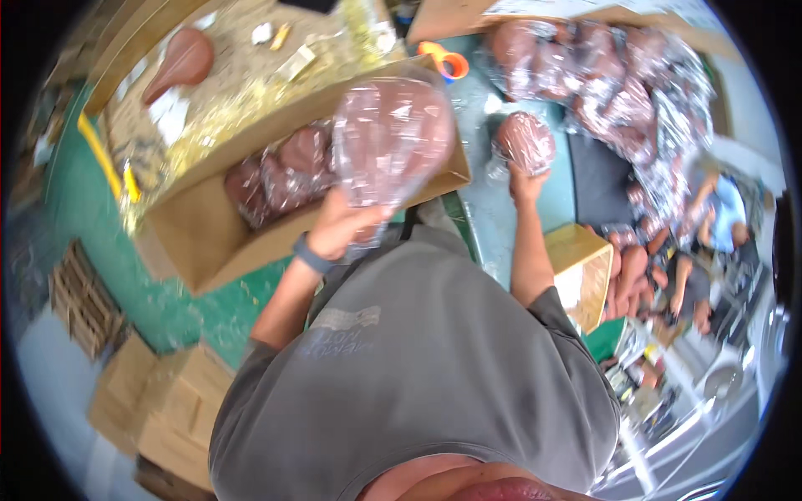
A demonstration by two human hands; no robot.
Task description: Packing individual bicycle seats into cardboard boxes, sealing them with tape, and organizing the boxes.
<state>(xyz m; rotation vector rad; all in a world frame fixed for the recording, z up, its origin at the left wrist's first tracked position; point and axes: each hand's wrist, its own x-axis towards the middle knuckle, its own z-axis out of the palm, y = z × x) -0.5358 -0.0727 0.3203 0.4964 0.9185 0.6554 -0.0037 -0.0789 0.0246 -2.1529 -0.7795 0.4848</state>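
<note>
My left hand (342,227) grips a brown bicycle saddle (393,138) in clear plastic wrap, its fingers closed round the narrow end. This saddle is over the right end of a long open cardboard box (188,225). Inside the box, several wrapped brown saddles (288,167) lie side by side. Out to the right, above the blue-green table (489,200), my right hand (528,184) has its fingers closed on a second wrapped saddle (526,142). Whether that one touches the tabletop, I cannot tell.
Many wrapped saddles (601,75) are heaped at the table's far right. An orange tape roll (447,63) lies beyond the box. An unwrapped saddle (180,63) rests on a littered cardboard surface. Cartons (180,409) and a wooden pallet (86,299) stand left; co-workers (723,213) are at right.
</note>
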